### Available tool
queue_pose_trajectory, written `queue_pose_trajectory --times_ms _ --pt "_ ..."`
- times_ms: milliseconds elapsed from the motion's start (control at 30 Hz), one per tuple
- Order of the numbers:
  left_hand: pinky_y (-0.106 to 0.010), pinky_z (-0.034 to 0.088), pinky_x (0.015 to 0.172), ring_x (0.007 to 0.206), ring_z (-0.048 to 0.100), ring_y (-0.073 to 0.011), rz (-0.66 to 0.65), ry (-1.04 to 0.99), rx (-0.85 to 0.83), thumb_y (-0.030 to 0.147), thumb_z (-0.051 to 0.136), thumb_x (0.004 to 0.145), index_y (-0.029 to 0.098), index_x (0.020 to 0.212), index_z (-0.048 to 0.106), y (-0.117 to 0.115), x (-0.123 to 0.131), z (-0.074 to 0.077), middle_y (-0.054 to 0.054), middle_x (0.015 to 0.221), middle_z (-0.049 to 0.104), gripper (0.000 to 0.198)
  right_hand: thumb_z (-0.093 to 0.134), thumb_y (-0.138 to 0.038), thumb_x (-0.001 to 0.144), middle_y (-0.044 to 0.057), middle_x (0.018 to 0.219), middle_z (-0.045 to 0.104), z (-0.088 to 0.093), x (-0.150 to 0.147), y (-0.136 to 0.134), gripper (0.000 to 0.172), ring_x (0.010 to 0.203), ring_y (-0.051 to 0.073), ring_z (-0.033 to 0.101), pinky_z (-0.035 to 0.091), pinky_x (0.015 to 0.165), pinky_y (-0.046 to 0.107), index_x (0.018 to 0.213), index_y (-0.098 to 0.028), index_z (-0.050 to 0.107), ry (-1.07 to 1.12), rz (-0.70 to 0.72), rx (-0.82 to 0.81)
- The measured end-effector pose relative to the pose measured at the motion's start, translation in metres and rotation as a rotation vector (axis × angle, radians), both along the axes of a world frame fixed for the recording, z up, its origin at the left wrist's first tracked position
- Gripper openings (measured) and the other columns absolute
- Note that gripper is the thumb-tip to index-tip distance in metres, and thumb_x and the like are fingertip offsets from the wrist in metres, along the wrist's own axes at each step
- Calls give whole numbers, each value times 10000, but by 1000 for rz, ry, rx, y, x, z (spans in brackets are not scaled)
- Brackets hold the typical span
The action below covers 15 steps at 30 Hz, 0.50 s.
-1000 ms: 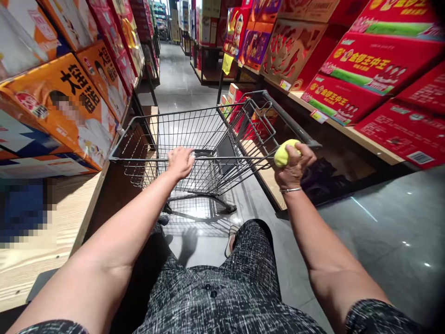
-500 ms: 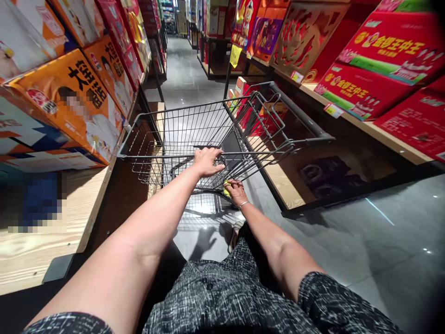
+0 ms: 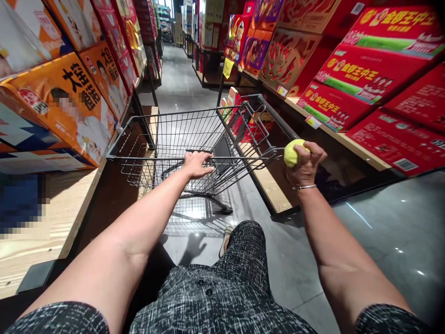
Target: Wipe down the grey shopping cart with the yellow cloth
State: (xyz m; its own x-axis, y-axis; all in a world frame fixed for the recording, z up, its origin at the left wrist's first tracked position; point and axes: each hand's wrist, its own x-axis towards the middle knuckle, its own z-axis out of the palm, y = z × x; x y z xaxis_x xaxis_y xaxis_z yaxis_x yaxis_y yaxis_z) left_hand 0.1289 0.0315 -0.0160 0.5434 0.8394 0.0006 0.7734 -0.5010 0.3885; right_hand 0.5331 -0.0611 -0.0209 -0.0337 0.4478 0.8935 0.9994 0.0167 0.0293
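A grey wire shopping cart [image 3: 167, 134] stands in the aisle in front of me, tilted with its handle bar to the right. My left hand [image 3: 196, 164] rests closed over the cart's near top rim. My right hand [image 3: 306, 164] is raised beside the cart's right end, near the handle bar, fingers wrapped round a yellow-green ball [image 3: 291, 153]. A thin bracelet sits on that wrist. The cart's basket looks empty.
Orange and white cartons [image 3: 66, 106] fill the wooden shelf on the left. Red gift boxes [image 3: 351, 79] line the wooden shelf on the right, with a low wooden ledge [image 3: 269, 183] jutting beside the cart. The grey tiled aisle [image 3: 177, 83] runs ahead between more shelves.
My right hand has come up from low behind the cart's rear to beside the handle bar, still gripping the ball. My left hand stayed on the rim.
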Motion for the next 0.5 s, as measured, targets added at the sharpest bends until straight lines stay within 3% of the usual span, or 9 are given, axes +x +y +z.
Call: queue_pose_trajectory --times_ms 67,167,233,300,367,500 --pt "-499 328 1050 1274 514 -329 -2 -1 12 554 581 888 315 1345 599 0 2 -1 -37 1303 685 515 572 -282 830 174 1318 452 -7 -13 2 460 1219 336 435 413 1011 574 1285 -219 565 66 -13 53" --pt "-492 334 1044 1265 520 -322 -8 0 24 553 581 883 317 1340 601 -1 4 -3 -33 1293 687 515 565 -237 799 197 1342 445 -37 -61 3 525 1214 349 423 403 1025 566 1323 -204 544 163 -27 28" --pt "-493 333 1051 1266 521 -317 -6 6 20 545 578 884 314 1346 594 -2 4 -2 -33 1304 682 516 549 -169 781 182 1342 467 -54 -99 0 518 1204 338 428 416 1027 540 1296 -209 574 141 56 -141" --pt "-498 327 1067 1274 518 -314 -10 14 7 536 574 889 309 1360 583 -3 3 0 -36 1320 675 523 540 -100 751 152 1338 501 -59 -131 -6 560 1194 321 442 423 1038 511 1293 -232 598 76 172 -354" --pt "-499 320 1081 1285 515 -312 -16 14 -4 528 574 894 305 1373 574 -4 1 3 -40 1329 672 528 549 -74 743 133 1357 514 -48 -147 -9 617 1210 323 438 411 1057 512 1327 -265 599 29 229 -464" --pt "-495 325 1078 1280 526 -310 1 1 -5 510 587 896 310 1353 588 -5 -2 5 -32 1315 685 499 589 -109 753 136 1398 497 4 -134 -3 638 1233 345 406 393 1048 539 1368 -279 575 5 132 -403"
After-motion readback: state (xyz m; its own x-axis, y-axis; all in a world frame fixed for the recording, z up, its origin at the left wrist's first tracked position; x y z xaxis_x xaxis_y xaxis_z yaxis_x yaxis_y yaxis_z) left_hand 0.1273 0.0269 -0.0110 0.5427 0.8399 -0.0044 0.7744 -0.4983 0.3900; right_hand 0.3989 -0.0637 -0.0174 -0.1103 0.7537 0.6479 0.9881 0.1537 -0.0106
